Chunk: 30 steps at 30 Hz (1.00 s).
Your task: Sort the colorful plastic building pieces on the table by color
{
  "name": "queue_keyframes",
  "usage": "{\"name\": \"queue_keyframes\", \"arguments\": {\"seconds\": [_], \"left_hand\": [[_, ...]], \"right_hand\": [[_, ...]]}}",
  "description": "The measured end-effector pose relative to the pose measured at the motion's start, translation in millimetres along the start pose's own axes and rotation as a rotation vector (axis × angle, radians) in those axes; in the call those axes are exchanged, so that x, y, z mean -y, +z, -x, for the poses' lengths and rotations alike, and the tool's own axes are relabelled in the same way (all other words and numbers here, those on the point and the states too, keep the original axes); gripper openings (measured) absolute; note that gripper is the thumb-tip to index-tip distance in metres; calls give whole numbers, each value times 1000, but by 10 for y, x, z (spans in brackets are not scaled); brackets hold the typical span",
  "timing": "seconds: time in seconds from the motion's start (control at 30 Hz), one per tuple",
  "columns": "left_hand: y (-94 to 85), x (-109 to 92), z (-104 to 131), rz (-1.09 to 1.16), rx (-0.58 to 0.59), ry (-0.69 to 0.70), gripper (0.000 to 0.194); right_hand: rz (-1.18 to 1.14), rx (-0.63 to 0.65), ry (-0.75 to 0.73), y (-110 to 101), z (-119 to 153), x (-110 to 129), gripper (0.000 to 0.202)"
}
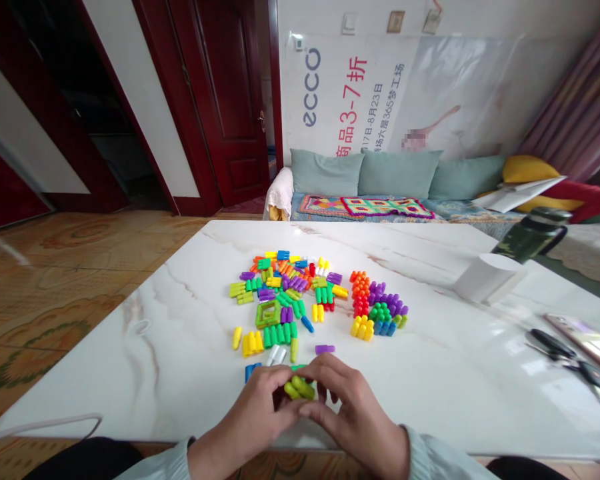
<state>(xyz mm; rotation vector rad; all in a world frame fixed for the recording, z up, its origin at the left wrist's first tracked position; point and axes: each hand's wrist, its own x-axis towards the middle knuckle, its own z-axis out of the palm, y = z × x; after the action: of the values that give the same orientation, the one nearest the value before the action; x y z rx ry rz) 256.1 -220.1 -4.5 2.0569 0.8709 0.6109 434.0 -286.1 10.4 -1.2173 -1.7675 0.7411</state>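
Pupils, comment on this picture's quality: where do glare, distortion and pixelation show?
Head view: pale glare on the white table beside the scissors; head view: wide-angle stretching, with the red door leaning; head view: a pixelated patch masking part of the poster, while the held yellow-green pieces look fairly distinct.

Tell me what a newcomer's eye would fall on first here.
Probably the scattered heap of multicoloured plastic peg blocks, bright against the white marble-patterned tabletop. At the near edge, the left hand and right hand hold yellow-green plastic pegs between them. On the wall behind is a white poster with large, sideways "ecco" lettering.
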Motion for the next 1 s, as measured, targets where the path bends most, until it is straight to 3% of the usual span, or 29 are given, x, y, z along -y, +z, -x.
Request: {"name": "queue_keyframes", "arguments": {"seconds": [0.1,0.3,0.43,0.73,1.0], "left_hand": [[35,51,26,-155,-2,136,22],[53,145,19,-225,2,285,30],[48,152,9,-263,-27,346,40],[17,92,15,-286,-74,414,32],[60,171,19,-300,-157,497,42]], "right_hand": [[5,26,6,38,39,5,20],[4,20,59,67,78,-9,9],[7,30,69,68,100,-21,16],[-58,-23,157,95,92,-44,20],[34,-6,62,108,126,-48,18]]}}
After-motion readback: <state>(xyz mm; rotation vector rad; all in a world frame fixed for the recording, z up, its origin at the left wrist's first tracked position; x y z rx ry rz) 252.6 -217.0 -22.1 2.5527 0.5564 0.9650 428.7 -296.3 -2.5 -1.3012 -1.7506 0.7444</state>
